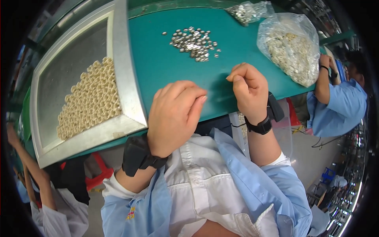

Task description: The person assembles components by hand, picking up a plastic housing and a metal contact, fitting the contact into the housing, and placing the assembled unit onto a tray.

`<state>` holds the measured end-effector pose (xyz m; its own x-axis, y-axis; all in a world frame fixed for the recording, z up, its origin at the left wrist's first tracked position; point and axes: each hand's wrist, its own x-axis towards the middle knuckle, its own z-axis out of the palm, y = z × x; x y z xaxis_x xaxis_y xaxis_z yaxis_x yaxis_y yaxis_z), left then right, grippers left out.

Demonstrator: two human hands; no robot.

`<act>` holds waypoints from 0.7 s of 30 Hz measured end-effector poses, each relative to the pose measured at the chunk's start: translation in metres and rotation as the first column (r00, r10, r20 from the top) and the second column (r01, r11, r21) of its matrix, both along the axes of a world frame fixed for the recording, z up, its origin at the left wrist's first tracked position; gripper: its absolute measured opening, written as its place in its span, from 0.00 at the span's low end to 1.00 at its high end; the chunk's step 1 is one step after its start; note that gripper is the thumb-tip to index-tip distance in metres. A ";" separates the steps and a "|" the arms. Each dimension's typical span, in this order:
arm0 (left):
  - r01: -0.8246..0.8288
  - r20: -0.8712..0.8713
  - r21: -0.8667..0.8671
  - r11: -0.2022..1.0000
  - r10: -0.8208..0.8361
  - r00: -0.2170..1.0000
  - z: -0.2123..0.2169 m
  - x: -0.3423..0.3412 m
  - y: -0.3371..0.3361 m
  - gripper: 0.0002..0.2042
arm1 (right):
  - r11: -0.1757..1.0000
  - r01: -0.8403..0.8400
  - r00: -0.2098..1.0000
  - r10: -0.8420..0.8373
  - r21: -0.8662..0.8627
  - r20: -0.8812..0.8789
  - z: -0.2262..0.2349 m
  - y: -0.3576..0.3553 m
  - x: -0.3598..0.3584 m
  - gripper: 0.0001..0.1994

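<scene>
Both of my hands hover over the near part of the green tabletop (152,29), a short gap between them. My left hand (173,118) is closed, thumb against curled fingers; anything in it is hidden. With thumb and forefinger brought together, my right hand (250,93) makes a pinch, and what it holds, if anything, is too small to name. Beyond them lies a loose pile of small shiny metal pieces (193,43). Left of my left hand, many cream ring-shaped pieces (90,98) sit in tight rows inside a metal-framed tray (128,75).
A large clear bag of pale small pieces (290,51) stands at the table's right, with a smaller bag of shiny pieces (248,12) behind it. One person in a blue shirt (341,104) works at the right; another person's arm (35,170) shows at the left.
</scene>
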<state>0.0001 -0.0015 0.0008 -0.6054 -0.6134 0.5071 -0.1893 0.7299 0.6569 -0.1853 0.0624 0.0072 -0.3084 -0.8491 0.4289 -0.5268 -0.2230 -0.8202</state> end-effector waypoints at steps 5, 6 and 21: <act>-0.030 0.014 -0.027 0.999 0.031 0.999 -0.003 0.004 0.002 0.03 | 0.935 0.347 0.907 -0.355 -0.075 -0.226 0.028 -0.004 -0.066 0.07; -0.032 0.020 -0.033 0.999 0.033 0.999 -0.003 0.003 0.003 0.03 | 0.890 0.452 0.869 -0.455 -0.059 -0.193 0.035 -0.009 -0.090 0.08; -0.038 0.028 -0.073 0.997 0.040 0.999 -0.001 0.003 0.007 0.03 | 0.772 0.562 0.570 -0.102 0.297 -0.815 0.005 -0.060 -0.260 0.15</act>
<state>0.0031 0.0054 -0.0001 -0.5969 -0.5995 0.5332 -0.2373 0.7668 0.5964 -0.4454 0.0021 0.0117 -0.3958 -0.8933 0.2128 -0.9173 0.3958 -0.0448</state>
